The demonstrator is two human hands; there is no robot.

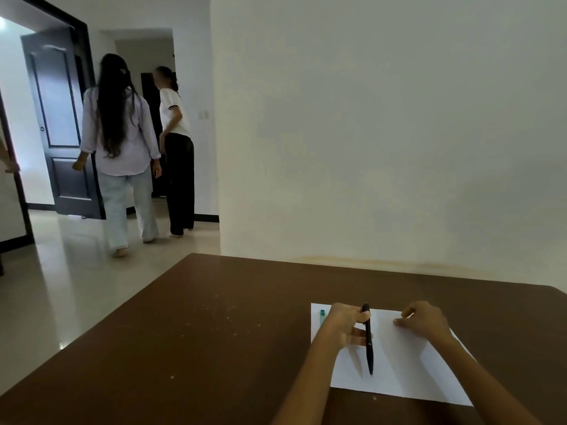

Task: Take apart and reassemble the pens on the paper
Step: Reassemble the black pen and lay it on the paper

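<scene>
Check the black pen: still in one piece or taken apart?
In one piece, as far as visible: the black pen shows as one unbroken barrel from top to tip, held by the left hand over the paper. No loose parts show.

Two hands work above one sheet of white paper (408, 357) on one brown table (199, 332): the left hand (345, 325) grips one black pen (369, 342), while the right hand (425, 320) rests its fingertips on the sheet. One small green piece (322, 315) shows at the paper's far left corner, partly hidden behind the left hand; whether it is a whole second pen cannot be told. Two people stand in the hallway beyond, one in a pale shirt (122, 142) and one in a white top (176, 118). One dark door (58, 118) stands open beside them.
</scene>
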